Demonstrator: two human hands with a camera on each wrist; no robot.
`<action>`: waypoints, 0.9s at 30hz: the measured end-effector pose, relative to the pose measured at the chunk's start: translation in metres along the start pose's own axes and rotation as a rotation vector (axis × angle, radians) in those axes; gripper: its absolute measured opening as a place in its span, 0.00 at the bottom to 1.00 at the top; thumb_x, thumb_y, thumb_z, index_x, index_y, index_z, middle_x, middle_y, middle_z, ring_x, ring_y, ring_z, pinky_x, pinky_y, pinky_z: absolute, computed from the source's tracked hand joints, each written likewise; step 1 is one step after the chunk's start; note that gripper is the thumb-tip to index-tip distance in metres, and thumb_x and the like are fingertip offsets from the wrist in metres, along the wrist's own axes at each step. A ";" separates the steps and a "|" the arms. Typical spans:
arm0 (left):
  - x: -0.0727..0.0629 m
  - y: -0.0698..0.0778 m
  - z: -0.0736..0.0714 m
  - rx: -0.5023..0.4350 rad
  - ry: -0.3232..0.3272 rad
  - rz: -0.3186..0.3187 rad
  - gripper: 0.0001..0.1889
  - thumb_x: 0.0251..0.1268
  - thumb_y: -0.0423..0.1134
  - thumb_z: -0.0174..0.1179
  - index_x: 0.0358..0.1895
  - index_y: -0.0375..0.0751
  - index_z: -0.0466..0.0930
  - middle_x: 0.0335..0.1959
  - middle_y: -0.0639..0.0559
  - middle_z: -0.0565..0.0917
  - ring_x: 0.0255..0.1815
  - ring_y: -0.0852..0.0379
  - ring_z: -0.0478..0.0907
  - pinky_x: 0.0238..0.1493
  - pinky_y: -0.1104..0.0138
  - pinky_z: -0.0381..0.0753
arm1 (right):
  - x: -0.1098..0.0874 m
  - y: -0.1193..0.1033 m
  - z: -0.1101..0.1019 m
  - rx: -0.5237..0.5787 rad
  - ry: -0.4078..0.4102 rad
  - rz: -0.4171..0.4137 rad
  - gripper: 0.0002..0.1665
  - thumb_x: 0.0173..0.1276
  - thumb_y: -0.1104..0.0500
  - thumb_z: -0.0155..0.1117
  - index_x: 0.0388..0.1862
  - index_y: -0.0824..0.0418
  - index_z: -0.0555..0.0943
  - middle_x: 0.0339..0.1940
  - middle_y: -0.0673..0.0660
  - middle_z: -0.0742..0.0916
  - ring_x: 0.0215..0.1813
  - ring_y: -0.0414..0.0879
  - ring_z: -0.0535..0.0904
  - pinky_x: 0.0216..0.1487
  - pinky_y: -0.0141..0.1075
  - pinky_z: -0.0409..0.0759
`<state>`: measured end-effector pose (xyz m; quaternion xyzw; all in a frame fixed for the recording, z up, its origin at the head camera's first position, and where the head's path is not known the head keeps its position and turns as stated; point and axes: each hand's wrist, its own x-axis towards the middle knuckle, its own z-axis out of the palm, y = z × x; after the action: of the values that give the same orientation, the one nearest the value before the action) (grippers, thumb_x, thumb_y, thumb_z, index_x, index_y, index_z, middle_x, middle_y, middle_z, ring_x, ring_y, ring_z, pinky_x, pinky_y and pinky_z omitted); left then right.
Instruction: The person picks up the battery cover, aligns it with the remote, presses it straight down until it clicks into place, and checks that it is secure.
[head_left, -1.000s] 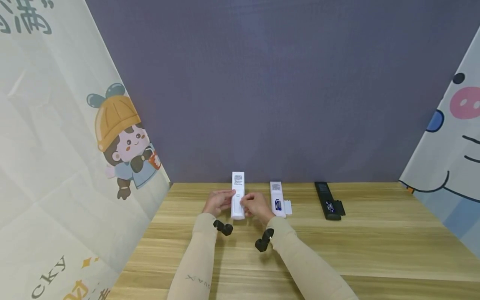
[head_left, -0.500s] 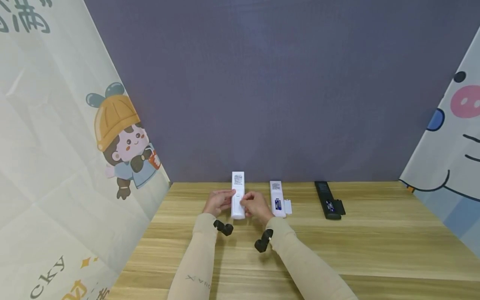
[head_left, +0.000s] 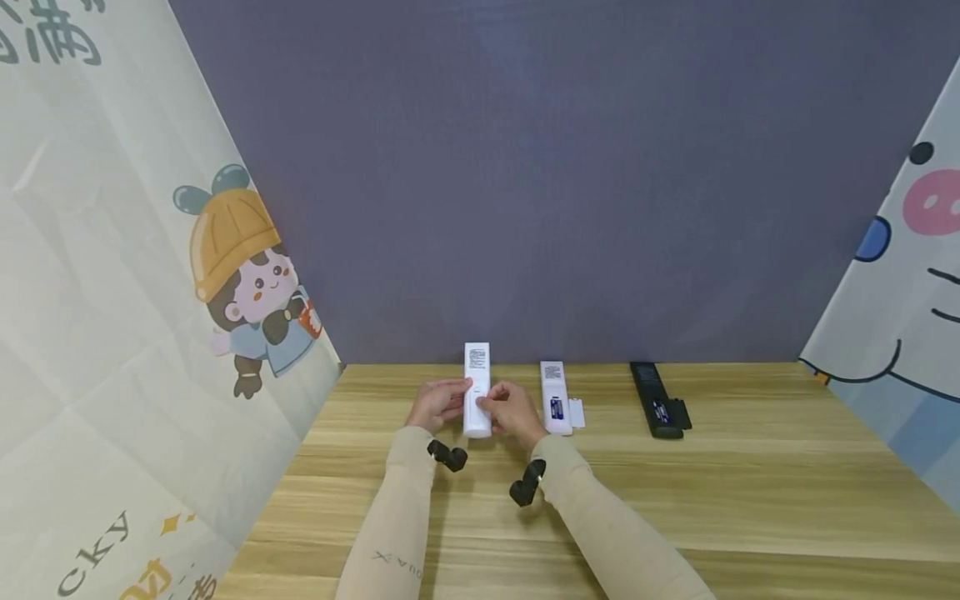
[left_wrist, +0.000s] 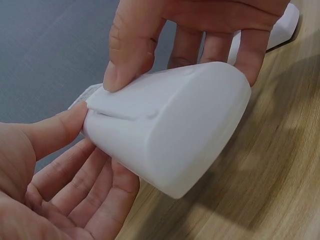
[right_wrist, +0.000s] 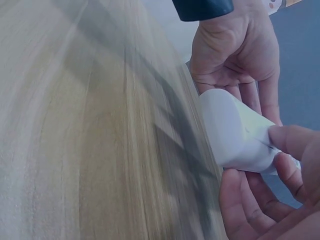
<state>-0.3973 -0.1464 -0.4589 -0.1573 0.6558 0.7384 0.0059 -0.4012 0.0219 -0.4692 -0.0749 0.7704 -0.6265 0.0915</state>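
Both hands are gripping 1 white remote (head_left: 476, 392) over the bench (head_left: 675, 500).
The left hand (head_left: 433, 404) is cradling it; the right hand (head_left: 513, 411) is pinching its closed battery cover.

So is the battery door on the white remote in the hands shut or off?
Shut: the white remote shows its cover in place under the right hand thumb.
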 end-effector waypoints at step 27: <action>-0.003 -0.003 -0.006 0.023 -0.095 0.034 0.24 0.63 0.28 0.70 0.62 0.29 0.79 0.51 0.38 0.89 0.43 0.55 0.87 0.55 0.58 0.86 | 0.000 0.002 0.001 0.015 0.008 -0.033 0.09 0.69 0.62 0.69 0.39 0.62 0.76 0.45 0.61 0.84 0.35 0.46 0.79 0.28 0.35 0.82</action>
<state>-0.3926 -0.1507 -0.4618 -0.1109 0.6658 0.7374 0.0264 -0.4012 0.0210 -0.4717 -0.0846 0.7647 -0.6339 0.0786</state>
